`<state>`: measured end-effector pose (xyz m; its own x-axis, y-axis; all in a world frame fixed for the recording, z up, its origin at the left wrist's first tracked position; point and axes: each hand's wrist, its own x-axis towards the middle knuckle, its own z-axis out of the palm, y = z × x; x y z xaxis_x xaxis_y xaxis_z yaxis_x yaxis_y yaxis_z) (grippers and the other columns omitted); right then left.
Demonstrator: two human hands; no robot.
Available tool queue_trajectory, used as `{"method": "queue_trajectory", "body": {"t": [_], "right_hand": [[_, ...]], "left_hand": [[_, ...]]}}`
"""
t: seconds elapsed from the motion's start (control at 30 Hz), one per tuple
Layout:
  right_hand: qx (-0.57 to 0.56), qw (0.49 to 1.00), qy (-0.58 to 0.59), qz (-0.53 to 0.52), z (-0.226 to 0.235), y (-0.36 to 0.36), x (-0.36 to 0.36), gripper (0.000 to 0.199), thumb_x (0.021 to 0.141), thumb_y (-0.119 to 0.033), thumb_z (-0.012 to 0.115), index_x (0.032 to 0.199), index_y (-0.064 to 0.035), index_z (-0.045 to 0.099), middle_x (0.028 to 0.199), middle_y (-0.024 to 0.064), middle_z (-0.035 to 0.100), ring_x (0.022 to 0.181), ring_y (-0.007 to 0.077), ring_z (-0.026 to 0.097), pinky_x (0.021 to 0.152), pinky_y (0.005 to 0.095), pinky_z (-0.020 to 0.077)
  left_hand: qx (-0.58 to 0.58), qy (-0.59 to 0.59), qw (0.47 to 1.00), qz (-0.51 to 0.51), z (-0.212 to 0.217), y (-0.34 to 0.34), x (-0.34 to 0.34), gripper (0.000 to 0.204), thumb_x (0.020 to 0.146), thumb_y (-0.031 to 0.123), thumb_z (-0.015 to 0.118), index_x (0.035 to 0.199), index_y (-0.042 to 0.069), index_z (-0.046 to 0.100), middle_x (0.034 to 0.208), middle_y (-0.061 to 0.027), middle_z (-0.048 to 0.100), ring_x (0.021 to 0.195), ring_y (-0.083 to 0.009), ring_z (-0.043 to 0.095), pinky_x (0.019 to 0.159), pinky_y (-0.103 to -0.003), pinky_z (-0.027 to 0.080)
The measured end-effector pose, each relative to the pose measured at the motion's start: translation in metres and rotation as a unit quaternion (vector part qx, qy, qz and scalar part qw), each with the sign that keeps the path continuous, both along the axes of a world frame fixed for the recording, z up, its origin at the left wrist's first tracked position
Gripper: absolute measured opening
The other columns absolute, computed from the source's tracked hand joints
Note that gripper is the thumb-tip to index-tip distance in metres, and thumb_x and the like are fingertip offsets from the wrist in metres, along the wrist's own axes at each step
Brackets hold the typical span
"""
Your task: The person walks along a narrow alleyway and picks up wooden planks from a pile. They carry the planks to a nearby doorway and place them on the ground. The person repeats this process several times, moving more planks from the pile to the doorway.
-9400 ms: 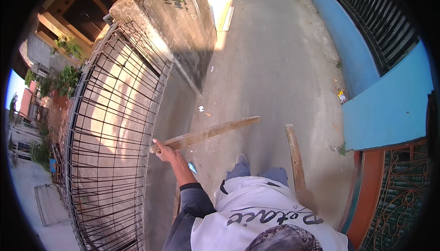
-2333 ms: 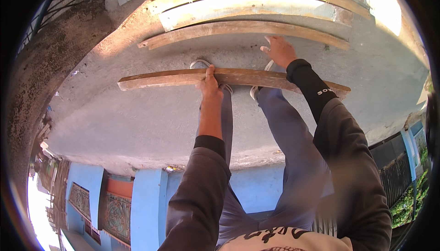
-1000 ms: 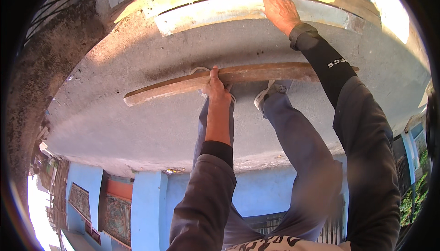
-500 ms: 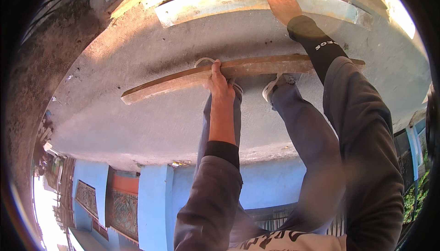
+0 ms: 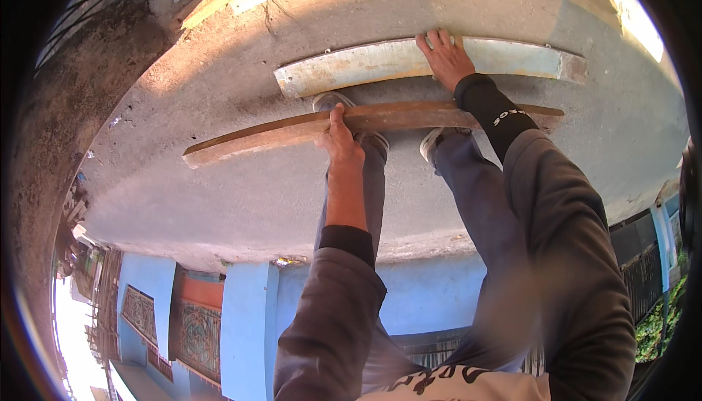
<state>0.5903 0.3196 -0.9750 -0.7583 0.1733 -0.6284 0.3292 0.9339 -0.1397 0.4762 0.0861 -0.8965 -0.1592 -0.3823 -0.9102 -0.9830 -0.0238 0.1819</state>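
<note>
My left hand (image 5: pixel 341 141) grips a long brown wooden plank (image 5: pixel 256 137), its thumb lying over the top edge. The plank spans from left to right above my shoes, and my right forearm crosses over its right part. Farther out, a pale, weathered painted plank (image 5: pixel 355 68) lies roughly parallel to the brown one. My right hand (image 5: pixel 448 59) has its fingers hooked over the far edge of this pale plank, near its middle. Small knobs or nail heads, too small to tell which, stick up along that edge.
Grey concrete ground (image 5: pixel 219 203) lies under both planks. My shoes (image 5: pixel 431 143) stand just behind the brown plank, with another shoe (image 5: pixel 333 100) showing beyond it. A low curb (image 5: pixel 110 101) curves along the left. A blue building (image 5: pixel 245 313) stands at the bottom.
The pale plank has come nearer with my right hand on it, away from the sunlit strip. The brown plank, still in my left hand, has shifted slightly left.
</note>
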Motion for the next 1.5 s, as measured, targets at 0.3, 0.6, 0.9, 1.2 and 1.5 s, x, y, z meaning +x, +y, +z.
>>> {"method": "queue_trajectory", "body": {"t": [0.3, 0.6, 0.9, 1.2, 1.5], "right_hand": [[0.012, 1.0, 0.021, 0.011, 0.001, 0.02, 0.028, 0.077, 0.082, -0.002, 0.064, 0.149, -0.0183, 0.031, 0.133, 0.0183, 0.046, 0.123, 0.0369, 0.046, 0.104, 0.0546, 0.0381], [0.008, 1.0, -0.002, 0.026, -0.005, 0.025, 0.027, 0.064, 0.089, -0.002, 0.051, 0.148, -0.0187, 0.034, 0.129, 0.019, 0.048, 0.118, 0.039, 0.048, 0.099, 0.061, 0.0396], [-0.031, 0.999, -0.019, -0.008, 0.0, 0.014, 0.025, 0.064, 0.09, -0.003, 0.048, 0.149, -0.0236, 0.034, 0.135, 0.0167, 0.046, 0.126, 0.0372, 0.044, 0.102, 0.0603, 0.0362], [-0.048, 0.997, -0.048, -0.021, 0.006, 0.02, 0.025, 0.066, 0.09, -0.003, 0.049, 0.15, -0.025, 0.033, 0.139, 0.0126, 0.045, 0.127, 0.0343, 0.044, 0.104, 0.059, 0.0357], [-0.04, 0.998, -0.038, -0.017, 0.005, 0.026, 0.019, 0.075, 0.084, -0.001, 0.06, 0.15, -0.022, 0.032, 0.134, 0.0146, 0.045, 0.123, 0.0373, 0.045, 0.101, 0.0603, 0.0382]], "left_hand": [[0.007, 0.02, 0.999, -0.041, 0.003, 0.012, -0.003, 0.089, 0.077, 0.024, 0.078, 0.137, 0.003, 0.015, 0.133, -0.0161, 0.041, 0.122, -0.0315, 0.044, 0.098, -0.054, 0.044], [0.054, 0.024, 0.998, -0.028, 0.004, 0.025, 0.005, 0.071, 0.077, 0.025, 0.076, 0.131, 0.001, 0.037, 0.131, -0.015, 0.042, 0.12, -0.0321, 0.046, 0.098, -0.055, 0.045], [0.055, 0.02, 0.998, -0.03, -0.001, 0.014, 0.011, 0.071, 0.08, 0.023, 0.074, 0.134, -0.002, 0.035, 0.13, -0.0146, 0.043, 0.12, -0.0334, 0.047, 0.102, -0.056, 0.045], [0.015, 0.009, 0.998, -0.055, 0.006, 0.035, 0.0, 0.073, 0.082, 0.022, 0.073, 0.137, -0.001, 0.031, 0.133, -0.0157, 0.041, 0.123, -0.0332, 0.044, 0.103, -0.054, 0.045], [0.062, 0.018, 0.997, -0.04, -0.01, 0.022, 0.001, 0.101, 0.079, 0.025, 0.076, 0.142, 0.0, 0.002, 0.136, -0.0181, 0.038, 0.124, -0.0336, 0.044, 0.1, -0.053, 0.045]]}}
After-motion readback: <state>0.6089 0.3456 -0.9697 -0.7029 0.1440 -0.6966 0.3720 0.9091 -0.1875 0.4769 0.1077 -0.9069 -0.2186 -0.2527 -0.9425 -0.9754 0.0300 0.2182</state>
